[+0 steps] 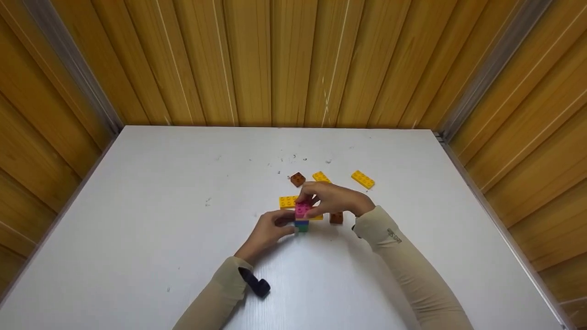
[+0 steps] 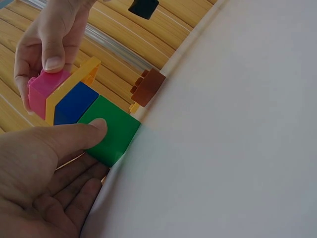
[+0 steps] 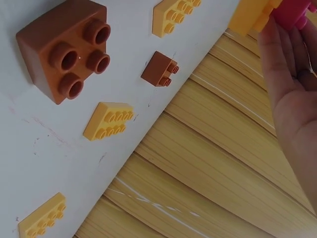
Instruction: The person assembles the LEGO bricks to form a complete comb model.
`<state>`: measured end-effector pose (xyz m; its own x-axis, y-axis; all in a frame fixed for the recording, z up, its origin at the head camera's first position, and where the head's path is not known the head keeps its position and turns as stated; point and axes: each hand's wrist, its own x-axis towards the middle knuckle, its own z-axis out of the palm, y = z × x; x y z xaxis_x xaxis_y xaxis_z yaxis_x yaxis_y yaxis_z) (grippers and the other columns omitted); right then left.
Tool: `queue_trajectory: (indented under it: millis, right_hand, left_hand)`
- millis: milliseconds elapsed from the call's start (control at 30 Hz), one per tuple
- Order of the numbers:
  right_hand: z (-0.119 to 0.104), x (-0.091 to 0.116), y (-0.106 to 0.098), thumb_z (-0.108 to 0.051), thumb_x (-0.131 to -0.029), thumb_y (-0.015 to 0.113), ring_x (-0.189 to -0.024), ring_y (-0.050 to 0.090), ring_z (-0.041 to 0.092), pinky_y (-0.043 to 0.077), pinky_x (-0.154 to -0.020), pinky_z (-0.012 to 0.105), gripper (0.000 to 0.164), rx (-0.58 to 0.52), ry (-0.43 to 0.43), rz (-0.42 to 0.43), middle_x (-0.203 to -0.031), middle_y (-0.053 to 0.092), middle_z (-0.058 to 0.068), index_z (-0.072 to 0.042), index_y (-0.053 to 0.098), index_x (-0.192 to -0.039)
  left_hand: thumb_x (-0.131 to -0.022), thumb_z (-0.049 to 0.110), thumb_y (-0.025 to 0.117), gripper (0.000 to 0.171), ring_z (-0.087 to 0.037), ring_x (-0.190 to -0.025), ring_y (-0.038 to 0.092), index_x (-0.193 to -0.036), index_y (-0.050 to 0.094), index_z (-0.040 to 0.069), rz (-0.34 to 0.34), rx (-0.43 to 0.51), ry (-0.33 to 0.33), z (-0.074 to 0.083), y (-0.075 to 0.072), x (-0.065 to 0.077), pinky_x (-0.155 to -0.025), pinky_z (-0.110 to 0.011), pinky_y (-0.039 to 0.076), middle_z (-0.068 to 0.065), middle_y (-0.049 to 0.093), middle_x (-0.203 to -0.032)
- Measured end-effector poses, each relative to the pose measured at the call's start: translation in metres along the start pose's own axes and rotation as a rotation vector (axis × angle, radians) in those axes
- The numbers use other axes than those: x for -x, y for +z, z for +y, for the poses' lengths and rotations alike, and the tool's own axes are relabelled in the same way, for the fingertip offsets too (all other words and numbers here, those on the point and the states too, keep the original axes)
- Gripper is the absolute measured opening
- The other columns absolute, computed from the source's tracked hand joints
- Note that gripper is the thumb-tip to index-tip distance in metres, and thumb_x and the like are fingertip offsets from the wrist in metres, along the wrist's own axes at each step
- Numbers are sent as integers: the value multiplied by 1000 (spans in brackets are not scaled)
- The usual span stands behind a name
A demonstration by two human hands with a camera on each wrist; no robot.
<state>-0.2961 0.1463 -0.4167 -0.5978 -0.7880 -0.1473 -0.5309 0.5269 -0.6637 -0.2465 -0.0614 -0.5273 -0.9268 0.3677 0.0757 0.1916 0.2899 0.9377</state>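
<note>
A small tower of building bricks stands on the white table between both hands. At its foot is a green brick (image 2: 113,130), with a blue brick (image 2: 76,103) above it. Over the blue one lies a long yellow brick (image 2: 74,87) that juts out to one side, and a pink brick (image 1: 302,210) tops the stack. My left hand (image 1: 270,229) grips the green brick low down, its thumb flat on the near face. My right hand (image 1: 333,198) pinches the pink brick from above, between thumb and fingers.
Just right of the tower sits a brown brick (image 1: 336,218). Behind are another brown brick (image 1: 298,179) and loose yellow bricks: one at the far right (image 1: 362,179), one partly behind the right hand (image 1: 321,177), one left of the tower (image 1: 287,201). Wooden panels (image 1: 293,64) wall the table's back and sides.
</note>
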Motion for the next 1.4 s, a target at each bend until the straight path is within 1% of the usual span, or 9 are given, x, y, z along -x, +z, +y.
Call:
queue_trajectory:
  millis: [167,367,500,733,833,967,1067,1233,1400]
  right_hand:
    - [1,0,1,-9,-85,72,-104,63,20,54,-93,31,28,-19,-31,-9,-115,60,7,-7,62,-110]
    - [2,2,-1,-9,-85,72,-105,62,20,53,-95,33,30,-38,-57,-11,-116,62,8,-6,62,-113]
    - [1,3,-3,-9,-85,72,-105,62,22,53,-96,37,33,-25,-53,-18,-117,62,9,-5,63,-117]
    - [1,4,-4,-10,-85,72,-104,64,24,53,-95,44,36,7,-72,-20,-114,63,10,-4,64,-120]
    - [0,4,-5,-10,-86,71,-104,64,23,53,-95,45,36,21,-72,-23,-114,64,10,-4,64,-121]
    - [0,4,-6,-10,-86,70,-102,64,23,53,-94,46,35,27,-82,-22,-113,64,11,-3,65,-120]
    - [1,5,-8,-12,-87,69,-103,64,24,53,-95,46,34,22,-76,-20,-113,64,11,-3,65,-120]
    - [5,6,-12,-17,-88,69,-109,63,27,51,-97,46,35,17,-51,-2,-118,64,12,-4,65,-121]
    - [11,8,-18,-19,-90,67,-111,61,29,50,-100,43,35,27,-66,68,-120,63,13,-4,64,-121]
  left_hand:
    - [-83,11,73,39,-21,-110,63,-122,66,11,7,-10,1,0,0,1,-101,-37,49,-6,69,-117]
    - [-83,8,72,39,-23,-110,64,-121,65,8,4,20,25,0,0,0,-100,-37,50,-9,69,-117]
    - [-83,8,72,39,-22,-109,64,-122,65,8,1,33,14,-1,0,0,-100,-35,50,-8,69,-117]
    - [-82,-4,67,38,-36,-112,62,-120,63,-4,0,72,57,34,-4,14,-101,-48,47,-22,66,-118]
    - [-82,-4,67,38,-35,-112,62,-121,62,-4,-6,72,55,30,-4,12,-102,-48,47,-21,66,-118]
    - [-83,-3,67,39,-35,-113,61,-122,62,-3,-4,65,54,13,-1,5,-102,-47,47,-21,66,-119]
    - [-83,1,70,40,-31,-113,62,-123,63,1,6,46,39,1,1,0,-102,-44,47,-17,67,-120]
    - [-84,11,73,40,-24,-113,63,-123,65,8,9,25,2,-2,0,-1,-103,-39,48,-10,68,-120]
    - [-85,14,73,40,-21,-115,62,-124,64,12,10,28,-20,0,0,0,-104,-37,46,-6,67,-123]
